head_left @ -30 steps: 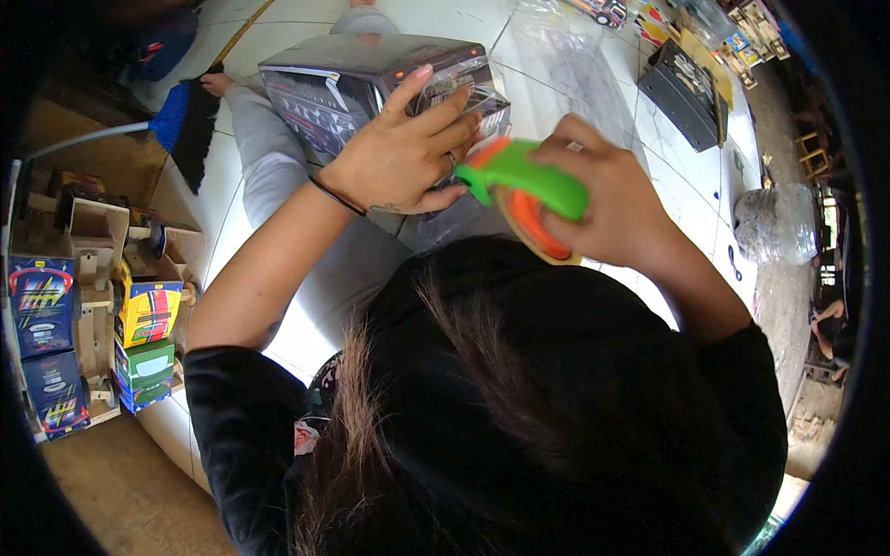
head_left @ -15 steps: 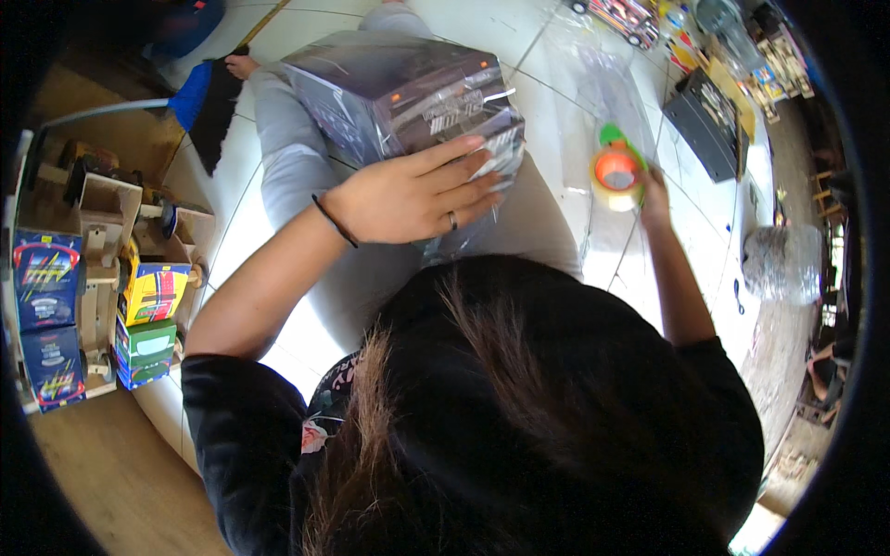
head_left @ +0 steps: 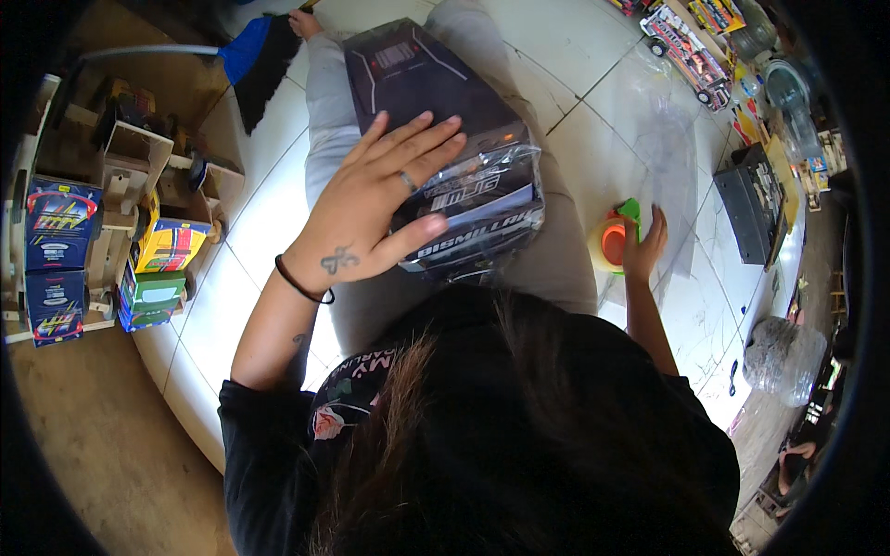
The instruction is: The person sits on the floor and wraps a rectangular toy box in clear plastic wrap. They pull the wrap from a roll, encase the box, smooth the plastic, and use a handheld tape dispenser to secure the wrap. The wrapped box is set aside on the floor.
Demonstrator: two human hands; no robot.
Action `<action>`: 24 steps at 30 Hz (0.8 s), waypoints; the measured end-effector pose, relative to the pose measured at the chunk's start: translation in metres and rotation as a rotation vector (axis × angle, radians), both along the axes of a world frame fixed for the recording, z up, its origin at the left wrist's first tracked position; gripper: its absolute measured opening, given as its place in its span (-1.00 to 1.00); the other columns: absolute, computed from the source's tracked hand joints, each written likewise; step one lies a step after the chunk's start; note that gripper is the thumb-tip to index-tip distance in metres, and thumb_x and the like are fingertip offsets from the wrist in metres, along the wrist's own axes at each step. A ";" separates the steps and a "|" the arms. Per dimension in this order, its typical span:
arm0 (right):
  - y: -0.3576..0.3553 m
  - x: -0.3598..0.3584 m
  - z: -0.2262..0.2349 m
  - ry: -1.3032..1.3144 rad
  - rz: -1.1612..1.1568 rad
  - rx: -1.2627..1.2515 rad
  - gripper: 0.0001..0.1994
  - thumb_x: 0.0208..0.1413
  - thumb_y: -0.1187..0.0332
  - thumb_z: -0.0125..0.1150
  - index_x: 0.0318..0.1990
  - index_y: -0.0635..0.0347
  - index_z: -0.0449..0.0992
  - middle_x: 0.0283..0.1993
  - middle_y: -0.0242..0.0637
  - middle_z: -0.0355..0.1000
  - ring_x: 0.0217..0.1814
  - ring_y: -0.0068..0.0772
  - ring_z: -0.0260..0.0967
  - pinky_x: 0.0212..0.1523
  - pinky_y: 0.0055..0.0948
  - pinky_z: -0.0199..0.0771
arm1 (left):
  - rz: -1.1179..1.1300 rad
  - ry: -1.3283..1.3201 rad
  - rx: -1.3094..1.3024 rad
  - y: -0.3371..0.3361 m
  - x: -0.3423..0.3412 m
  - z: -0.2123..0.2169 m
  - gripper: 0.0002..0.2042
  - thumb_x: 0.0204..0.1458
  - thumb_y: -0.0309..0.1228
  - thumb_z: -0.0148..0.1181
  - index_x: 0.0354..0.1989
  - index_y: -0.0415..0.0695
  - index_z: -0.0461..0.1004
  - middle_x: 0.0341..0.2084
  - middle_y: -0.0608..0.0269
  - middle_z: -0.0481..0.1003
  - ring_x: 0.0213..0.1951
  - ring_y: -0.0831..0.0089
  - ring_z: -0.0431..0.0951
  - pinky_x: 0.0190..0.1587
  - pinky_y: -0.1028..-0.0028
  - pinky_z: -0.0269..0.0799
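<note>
A dark, printed box-shaped thing in clear plastic wrap (head_left: 422, 88) lies across my lap, its lettered end toward me. My left hand (head_left: 380, 199) rests on its top near that end, fingers spread. On the floor to the right of my leg stands a tape dispenser (head_left: 612, 243) with an orange hub, a green part and a pale roll. My right hand (head_left: 646, 248) is right beside it, fingers stretched upward and thumb close to the orange hub. Whether the thumb touches the dispenser is hard to tell.
Wooden toy trucks with colourful printed boxes (head_left: 60, 222) stand at the left. A blue and black broom (head_left: 260, 69) lies beyond them. Clear plastic sheet (head_left: 654, 139) covers floor tiles on the right, near a toy truck (head_left: 686, 56), a black box (head_left: 746, 204) and a plastic-wrapped bundle (head_left: 783, 361).
The wrapped box has tilted, showing more of its top. My left hand has shifted left and spread its fingers. My right hand has loosened from the tape dispenser, which is now lower in view.
</note>
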State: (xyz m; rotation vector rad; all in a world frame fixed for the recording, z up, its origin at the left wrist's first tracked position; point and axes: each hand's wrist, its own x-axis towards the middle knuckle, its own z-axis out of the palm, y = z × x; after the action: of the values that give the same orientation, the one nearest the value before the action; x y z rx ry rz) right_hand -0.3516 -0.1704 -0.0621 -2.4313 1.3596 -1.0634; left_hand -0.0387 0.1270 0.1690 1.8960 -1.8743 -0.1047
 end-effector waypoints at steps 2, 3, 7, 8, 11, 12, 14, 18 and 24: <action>0.006 0.036 0.033 -0.246 0.356 0.357 -0.46 0.11 0.17 0.13 0.21 0.21 0.25 0.27 -0.17 0.21 0.33 -0.17 0.11 0.24 -0.25 0.11 | -0.072 0.209 0.059 0.000 0.014 -0.002 -0.37 0.12 0.08 -0.20 0.21 -0.15 0.28 0.22 0.04 0.25 0.31 0.09 0.12 0.35 0.07 -0.20; 0.011 0.056 0.051 -0.315 0.555 0.558 -0.46 0.15 0.15 0.08 0.24 0.20 0.23 0.30 -0.16 0.18 0.35 -0.20 0.08 0.26 -0.26 0.08 | -0.102 0.261 0.072 0.001 0.024 -0.003 -0.37 0.13 0.09 -0.23 0.21 -0.15 0.29 0.21 0.04 0.27 0.31 0.09 0.12 0.35 0.08 -0.20; 0.053 0.143 0.118 -0.455 1.225 0.692 -0.38 0.25 -0.03 -0.19 0.33 0.20 0.09 0.36 -0.13 0.09 0.40 -0.28 0.00 0.32 -0.29 -0.03 | 0.024 0.272 -0.310 0.004 0.056 -0.028 -0.25 0.13 0.20 -0.41 0.17 -0.21 0.32 0.19 0.01 0.28 0.30 0.07 0.13 0.34 0.11 -0.18; 0.069 0.162 0.132 -0.507 1.266 0.663 -0.33 0.26 -0.10 -0.26 0.34 0.23 0.05 0.35 -0.13 0.10 0.39 -0.30 0.02 0.31 -0.30 -0.01 | 0.043 0.229 -0.344 0.002 0.058 -0.039 -0.24 0.12 0.21 -0.43 0.15 -0.23 0.34 0.19 0.01 0.29 0.30 0.08 0.14 0.34 0.10 -0.18; 0.116 0.189 0.163 -0.759 1.047 1.421 -0.29 0.25 -0.13 -0.26 0.34 0.27 0.03 0.35 -0.18 0.11 0.37 -0.33 0.05 0.29 -0.36 0.03 | 0.075 0.222 -0.502 -0.015 0.055 -0.068 -0.18 0.12 0.25 -0.56 -0.04 -0.25 0.47 0.03 0.03 0.44 0.21 0.10 0.28 0.31 0.08 -0.11; 0.122 0.196 0.174 -0.848 1.020 1.341 -0.29 0.25 -0.13 -0.26 0.33 0.28 0.04 0.27 -0.20 0.20 0.27 -0.35 0.18 0.24 -0.39 0.13 | 0.131 0.318 -0.587 -0.023 0.057 -0.072 -0.19 0.14 0.23 -0.55 -0.09 -0.27 0.48 -0.02 0.02 0.47 0.15 0.13 0.33 0.29 0.12 -0.05; 0.105 0.200 0.205 -0.882 1.052 1.386 -0.26 0.21 -0.19 -0.26 0.35 0.23 0.03 0.30 -0.18 0.16 0.29 -0.32 0.15 0.25 -0.34 0.13 | 0.165 0.623 -0.712 -0.044 0.063 -0.068 -0.22 0.17 0.19 -0.53 -0.14 -0.30 0.49 -0.12 0.03 0.50 0.04 0.20 0.41 0.23 0.21 0.09; 0.039 0.213 0.279 -0.771 0.880 1.518 -0.21 0.14 -0.27 -0.25 0.33 0.19 0.07 0.31 -0.11 0.13 0.31 -0.26 0.12 0.24 -0.22 0.17 | 0.367 1.400 -0.955 -0.093 0.101 -0.035 -0.45 0.18 0.09 -0.24 -0.15 -0.22 0.41 -0.26 0.16 0.46 -0.18 0.37 0.44 -0.07 0.40 0.32; 0.010 0.271 0.301 -0.990 0.925 0.593 -0.31 0.06 -0.17 0.06 0.22 0.10 0.26 0.19 -0.08 0.28 0.18 -0.25 0.26 0.16 -0.36 0.22 | 0.263 1.284 -0.822 -0.125 0.202 -0.015 -0.46 0.15 0.03 -0.15 0.17 -0.08 0.25 -0.01 -0.03 0.40 -0.06 0.10 0.50 -0.05 0.11 0.52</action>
State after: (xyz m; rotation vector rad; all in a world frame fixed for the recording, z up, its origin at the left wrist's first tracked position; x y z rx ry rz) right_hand -0.0811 -0.1603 0.2393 -1.3949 0.1213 -1.0812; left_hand 0.1631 0.0022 0.1537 0.9909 -0.6048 -0.3114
